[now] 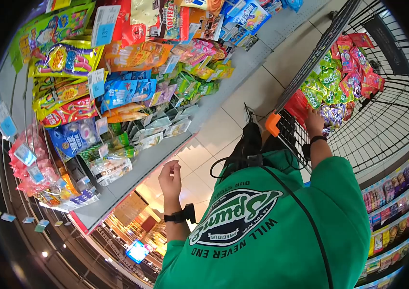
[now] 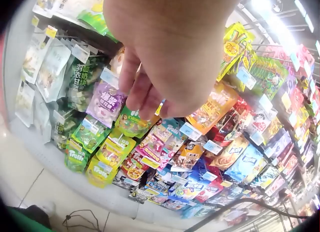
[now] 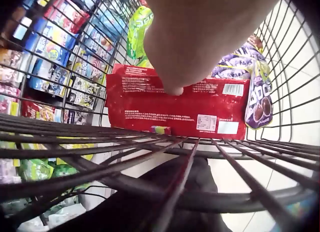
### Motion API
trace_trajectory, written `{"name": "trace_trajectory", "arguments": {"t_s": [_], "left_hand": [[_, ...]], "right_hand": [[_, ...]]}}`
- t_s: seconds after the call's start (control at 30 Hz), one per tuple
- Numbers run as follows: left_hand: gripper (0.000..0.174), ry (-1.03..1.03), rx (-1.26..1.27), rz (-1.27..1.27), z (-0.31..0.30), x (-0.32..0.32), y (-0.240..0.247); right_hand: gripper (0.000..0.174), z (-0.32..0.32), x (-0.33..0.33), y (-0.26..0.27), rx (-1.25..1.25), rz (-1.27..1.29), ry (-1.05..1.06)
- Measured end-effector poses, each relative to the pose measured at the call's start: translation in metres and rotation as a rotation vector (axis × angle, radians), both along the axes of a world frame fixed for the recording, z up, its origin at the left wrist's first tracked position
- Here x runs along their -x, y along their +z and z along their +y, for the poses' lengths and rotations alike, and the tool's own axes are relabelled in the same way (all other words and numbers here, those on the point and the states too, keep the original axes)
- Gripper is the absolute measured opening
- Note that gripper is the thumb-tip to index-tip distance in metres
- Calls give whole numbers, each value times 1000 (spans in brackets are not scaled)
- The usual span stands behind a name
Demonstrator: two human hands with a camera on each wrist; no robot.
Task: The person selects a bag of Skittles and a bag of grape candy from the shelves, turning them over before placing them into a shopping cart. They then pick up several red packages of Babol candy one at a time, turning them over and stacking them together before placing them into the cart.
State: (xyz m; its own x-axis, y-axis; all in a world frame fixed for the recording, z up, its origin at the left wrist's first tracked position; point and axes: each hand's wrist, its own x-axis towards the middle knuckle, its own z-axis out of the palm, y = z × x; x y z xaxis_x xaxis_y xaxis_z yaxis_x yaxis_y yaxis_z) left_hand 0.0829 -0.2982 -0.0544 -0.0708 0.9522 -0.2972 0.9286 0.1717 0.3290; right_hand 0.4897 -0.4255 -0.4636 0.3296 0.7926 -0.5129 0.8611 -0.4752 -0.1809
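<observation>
Inside the shopping cart (image 1: 316, 54), my right hand (image 1: 314, 123) grips a red candy bag (image 3: 175, 112) at its upper edge. The bag stands near the cart's close end, its printed back with a barcode facing the right wrist camera. My thumb lies over that face; the other fingers are hidden. Beside it are green candy bags (image 1: 328, 77), pink-red bags (image 1: 351, 65) and purple bags (image 1: 333, 114). My left hand (image 1: 170, 178) hangs in the air by the candy shelf, fingers loosely curled, holding nothing.
Candy bags hang in rows on the display shelf (image 1: 163, 161) to the left, with price tags sticking out. The cart's orange corner piece (image 1: 272, 124) is close to my body. More shelves of packets (image 1: 391, 192) stand at right. Tiled floor (image 1: 219, 127) runs between.
</observation>
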Motion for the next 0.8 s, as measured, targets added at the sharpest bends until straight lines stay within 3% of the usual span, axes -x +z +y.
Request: {"name": "trace_trajectory", "arguments": {"t_s": [0.07,0.17,0.27,0.3,0.37,0.4,0.43,0.47,0.5,0.53,0.6,0.63,0.7,0.73,0.8], "left_hand": [[16,0,-7,-10,-3,5,-3],[15,-2,-14,-20,-2,8,-2],[15,-47,-52,-49,6,11,-6],[15,-88,-77,-64,9,12,-7],[14,-108,-102,-97,17,6,-6],[14,-131,-124,-118,24,5,-2],[13,-165,-181,-185,31,3,-3],[13,-204,-246,-248,40,0,-7],[13,-233,-255,-275,51,-12,-2],[14,-265,-256,-304,60,-27,6],[17,-366,-232,-453,72,-59,10],[23,-518,-276,-488,79,-76,14],[38,-794,-343,-566,82,-109,32],[46,-919,-386,-607,84,-122,45],[51,-972,-452,-748,82,-134,66]], "right_hand": [[24,7,0,1,176,102,-120],[28,-6,2,-25,317,204,-81],[27,-12,-1,-14,336,235,-55],[32,-11,-6,-5,356,320,-145],[32,-26,-21,-27,185,511,-43],[34,-22,-31,6,243,668,-295],[37,-2,-40,68,230,628,-376],[38,-21,-56,45,-36,954,-541],[31,-21,-67,40,-216,948,-590],[30,-15,-74,74,-415,977,-625],[31,7,-79,149,-606,760,-609],[31,25,-73,204,-639,745,-591],[32,57,-36,323,-662,713,-549],[33,69,-7,366,-804,703,-550],[36,82,45,419,-884,757,-498]]}}
